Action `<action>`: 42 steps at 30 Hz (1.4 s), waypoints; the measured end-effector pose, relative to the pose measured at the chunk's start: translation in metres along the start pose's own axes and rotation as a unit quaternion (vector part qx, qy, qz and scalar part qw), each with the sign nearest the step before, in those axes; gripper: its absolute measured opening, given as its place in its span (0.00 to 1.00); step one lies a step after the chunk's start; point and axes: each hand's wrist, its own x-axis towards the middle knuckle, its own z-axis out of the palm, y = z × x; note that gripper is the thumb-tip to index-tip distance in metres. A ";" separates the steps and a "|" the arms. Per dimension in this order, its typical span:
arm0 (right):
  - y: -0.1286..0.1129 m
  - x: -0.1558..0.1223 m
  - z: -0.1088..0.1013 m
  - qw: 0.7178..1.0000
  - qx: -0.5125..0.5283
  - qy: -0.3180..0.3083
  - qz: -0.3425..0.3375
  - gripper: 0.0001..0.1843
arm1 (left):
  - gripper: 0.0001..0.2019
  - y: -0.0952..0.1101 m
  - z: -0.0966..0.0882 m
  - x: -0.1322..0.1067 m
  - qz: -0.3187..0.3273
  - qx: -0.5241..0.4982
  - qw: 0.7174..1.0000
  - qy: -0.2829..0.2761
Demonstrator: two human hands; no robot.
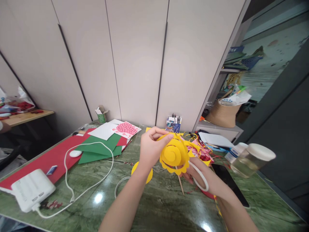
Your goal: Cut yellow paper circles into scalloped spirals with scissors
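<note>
My left hand (pixel 154 143) pinches the upper left edge of a yellow paper spiral (pixel 174 154) with a scalloped outer edge, raised above the table. Behind and below it, my right hand (pixel 189 175) is curled, its fingers partly hidden by the paper. A thin pointed wooden stick (pixel 180 185) slants down from under the spiral, held at the right fingers. A white band (pixel 199 177) circles my right wrist. On the table to the left of the spiral lies a yellow paper disc (pixel 149 176), partly covered by my left forearm.
Pink and yellow paper scraps (pixel 200 149) lie beyond my right hand, near a black phone (pixel 229 183) and a lidded jar (pixel 252 161). To the left are green paper (pixel 98 148), red paper (pixel 48 158), a white power bank (pixel 33 190) and its looping cable (pixel 96 185). Cupboard doors (pixel 137 64) stand behind.
</note>
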 end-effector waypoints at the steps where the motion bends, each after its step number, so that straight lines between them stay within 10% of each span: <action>1: 0.001 0.000 0.000 1.000 0.003 -0.002 0.000 0.27 | 0.09 0.000 0.000 0.000 0.001 0.003 1.000 0.000; 42: 0.001 -0.003 -0.014 0.993 -0.066 -0.093 0.042 0.35 | 0.09 0.019 -0.029 0.006 -0.027 0.134 0.984 -0.118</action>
